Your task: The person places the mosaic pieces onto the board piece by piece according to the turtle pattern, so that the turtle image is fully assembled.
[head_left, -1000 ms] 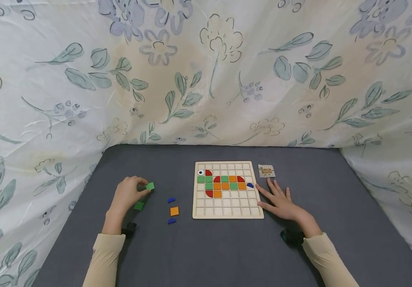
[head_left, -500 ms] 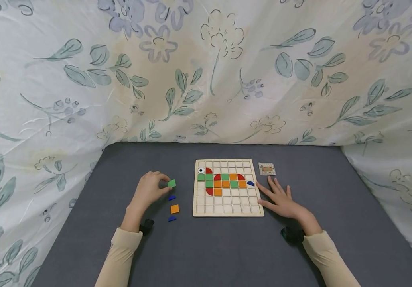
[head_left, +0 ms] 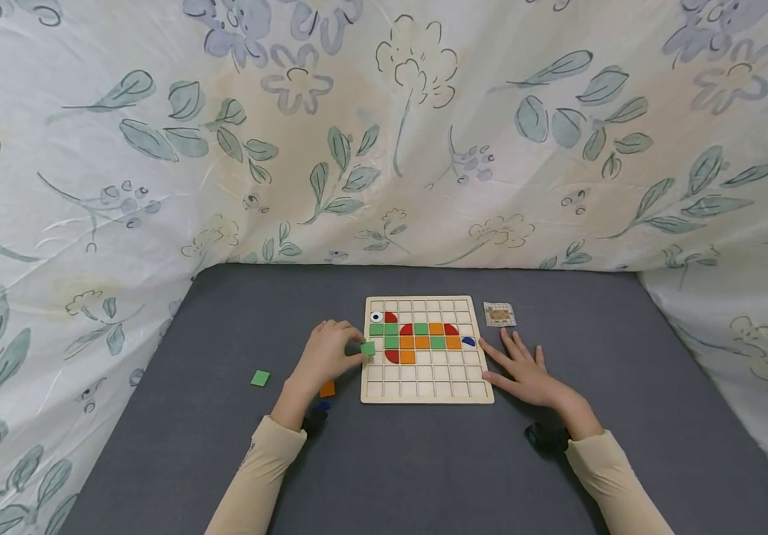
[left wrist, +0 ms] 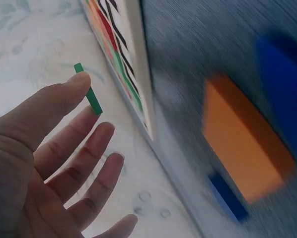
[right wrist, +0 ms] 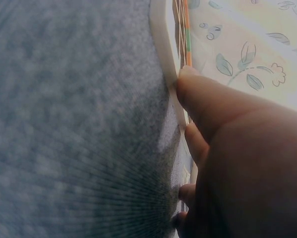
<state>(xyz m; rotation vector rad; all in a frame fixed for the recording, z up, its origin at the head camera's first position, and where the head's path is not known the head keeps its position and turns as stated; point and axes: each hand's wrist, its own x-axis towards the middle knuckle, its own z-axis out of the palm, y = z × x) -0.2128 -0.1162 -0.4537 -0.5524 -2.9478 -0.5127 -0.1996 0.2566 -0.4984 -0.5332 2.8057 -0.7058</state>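
Observation:
Between thumb and index finger, my left hand (head_left: 326,352) pinches a green square tile (head_left: 367,348) at the left edge of the wooden grid board (head_left: 427,388). The left wrist view shows this green tile (left wrist: 88,89) edge-on, with the other fingers spread. Colored tiles fill part of the grid: green and orange squares, red quarter-rounds, a blue piece (head_left: 468,342) and a white eye tile (head_left: 376,316). My right hand (head_left: 524,373) lies with spread fingers at the board's right edge; in the right wrist view the thumb (right wrist: 203,96) touches the board's side.
Another green tile (head_left: 259,379) lies left on the dark grey cloth. An orange tile (head_left: 327,388) and a blue piece (head_left: 323,406) lie beside the left wrist, partly covered. A small picture card (head_left: 499,314) lies by the board's upper right corner. A floral curtain (head_left: 384,148) hangs behind.
My left hand has carried the green tile rightward from the loose tiles to the board's left edge. The right hand has stayed at the board's right edge.

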